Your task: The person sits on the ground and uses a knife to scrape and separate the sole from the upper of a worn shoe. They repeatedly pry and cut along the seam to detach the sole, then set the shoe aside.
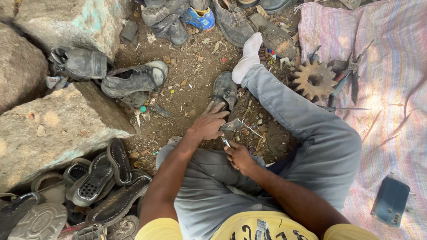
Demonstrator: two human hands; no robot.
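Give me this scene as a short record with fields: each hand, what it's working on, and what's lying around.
left hand: presses down on a dark worn shoe on the dirt
right hand: grips a small metal tool, tip toward the shoe
right of leg: rusty toothed wheel on a striped cloth
lower left: pile of sandal soles

Hidden under the left hand (208,124): the near end of the dark shoe (224,89). Too small to tell, just beside that shoe: the thin metal tool (226,142) in the right hand (239,156). Cut off by the top edge, beyond the shoe: several more shoes (231,18).
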